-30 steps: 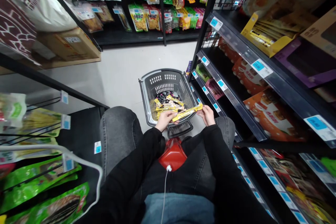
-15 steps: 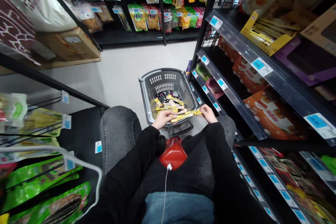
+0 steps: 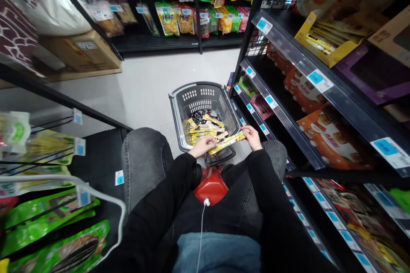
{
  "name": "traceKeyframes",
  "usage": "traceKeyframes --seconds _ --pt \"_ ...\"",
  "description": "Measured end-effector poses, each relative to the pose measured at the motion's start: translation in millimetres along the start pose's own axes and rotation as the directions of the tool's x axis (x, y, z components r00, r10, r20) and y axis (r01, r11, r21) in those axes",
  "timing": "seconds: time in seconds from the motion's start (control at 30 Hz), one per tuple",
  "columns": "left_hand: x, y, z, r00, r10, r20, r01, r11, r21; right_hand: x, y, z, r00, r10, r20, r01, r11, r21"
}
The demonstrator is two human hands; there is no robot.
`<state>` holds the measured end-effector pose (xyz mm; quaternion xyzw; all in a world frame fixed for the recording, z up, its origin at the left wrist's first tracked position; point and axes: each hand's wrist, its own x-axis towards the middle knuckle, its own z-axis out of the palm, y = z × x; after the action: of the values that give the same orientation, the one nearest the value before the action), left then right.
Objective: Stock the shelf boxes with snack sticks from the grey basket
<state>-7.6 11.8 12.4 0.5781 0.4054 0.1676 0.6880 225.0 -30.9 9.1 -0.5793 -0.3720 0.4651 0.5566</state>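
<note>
My right hand (image 3: pixel 252 137) pinches the right end of a long yellow stick packet (image 3: pixel 228 141), which slants down to the left over the near rim of a grey shopping basket (image 3: pixel 180 123). Beside the packet's left part is my left hand (image 3: pixel 202 146), its fingers curled and pressed together. Whether those fingertips grip anything is not clear. Inside the basket lie several yellow stick packets (image 3: pixel 205 129) and, behind them, dark packets (image 3: pixel 201 117) with purple bits. The basket's handle (image 3: pixel 220 157) lies toward me, between my knees.
Shelves with price tags rise close on the right (image 3: pixel 288 42). On the left, snack bags (image 3: pixel 48 209) hang from hooks, with a white cable (image 3: pixel 96 196) in front. A cardboard box (image 3: pixel 81 53) stands farther back. A red object (image 3: pixel 211 187) sits between my legs.
The yellow packet has tilted, its left end now lower and more of it in sight. My left hand's fingers have drawn together and shifted slightly along it.
</note>
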Motion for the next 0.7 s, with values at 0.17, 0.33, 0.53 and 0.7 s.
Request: traceKeyframes --seconds 0.17,0.33,0.53,0.7 --pt "2.8 -5.7 8.0 0.989 0.126 0.080 -0.144 0.944 0.295 -7.7 2.0 22.4 0.989 0.045 0.138 -0.043 0.999 -0.023" --pt "3.2 -6.1 11.8 0.990 0.130 0.047 -0.137 0.961 0.239 -12.8 1.6 28.6 0.983 0.045 0.178 -0.044 0.999 -0.013" --pt "5.7 -9.5 12.5 0.993 0.120 0.005 -0.118 0.964 0.239 -10.6 4.0 24.8 0.987 0.012 0.162 0.000 0.997 -0.073" --pt "4.6 -4.8 12.3 0.993 0.107 0.039 -0.113 0.968 0.224 -7.5 7.0 23.4 0.994 0.010 0.106 0.002 0.994 -0.114"
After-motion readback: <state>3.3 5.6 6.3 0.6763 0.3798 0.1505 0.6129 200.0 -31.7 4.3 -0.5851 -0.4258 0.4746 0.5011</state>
